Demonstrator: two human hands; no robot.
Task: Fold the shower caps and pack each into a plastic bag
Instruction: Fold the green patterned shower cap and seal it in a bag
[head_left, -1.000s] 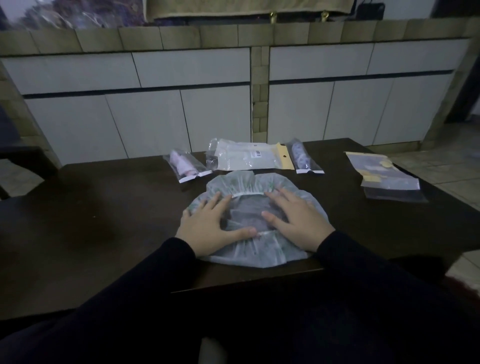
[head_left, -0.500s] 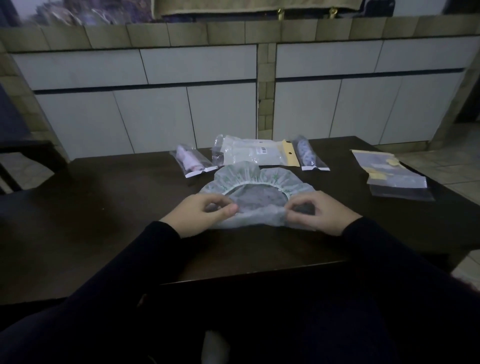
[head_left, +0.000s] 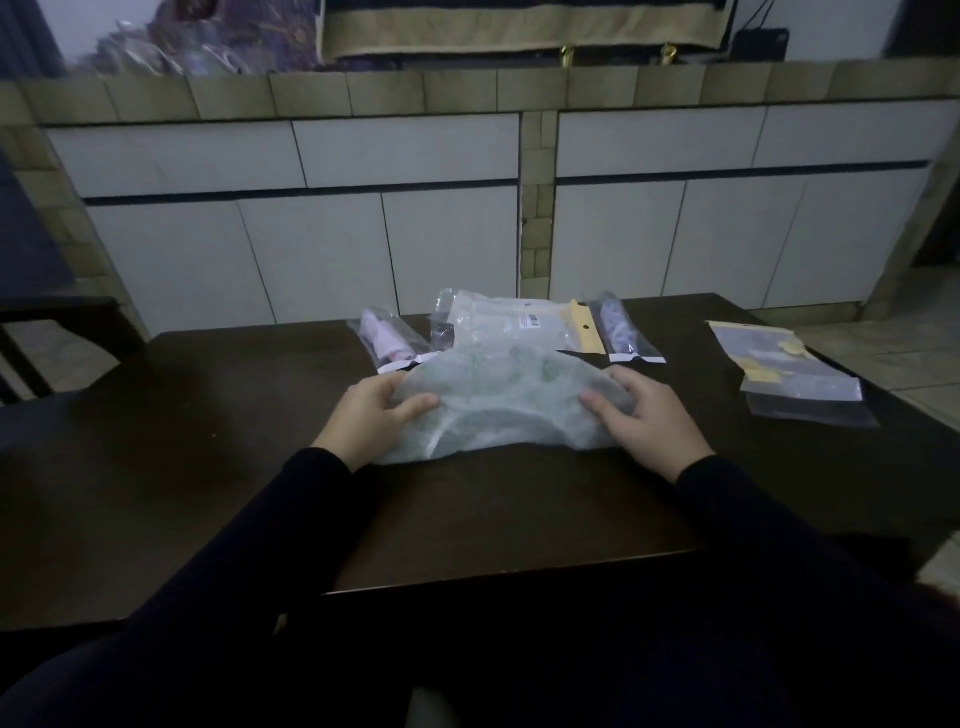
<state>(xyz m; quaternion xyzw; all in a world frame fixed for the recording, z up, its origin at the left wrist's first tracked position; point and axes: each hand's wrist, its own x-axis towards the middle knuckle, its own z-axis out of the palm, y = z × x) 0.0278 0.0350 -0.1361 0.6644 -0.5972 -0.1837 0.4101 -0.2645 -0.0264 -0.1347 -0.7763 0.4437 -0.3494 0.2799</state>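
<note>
The shower cap (head_left: 498, 400) lay at the middle of the dark worktop (head_left: 208, 441), doubled over into a half-round shape with its curved edge to the far side. One second before, it had been spread flat under two open palms; the near edge had since been lifted and carried away from the person. The left hand (head_left: 374, 415) gripped the cap's left end, thumb on top and fingers curled beneath. The right hand (head_left: 644, 415) gripped the right end likewise. The first fold appeared made, though not yet pressed flat. Two packed bags (head_left: 389, 340) lay just beyond the cap, either side of a larger supply pack (head_left: 519, 325). Empty plastic bags (head_left: 795, 382) lay well apart at the right.
</note>
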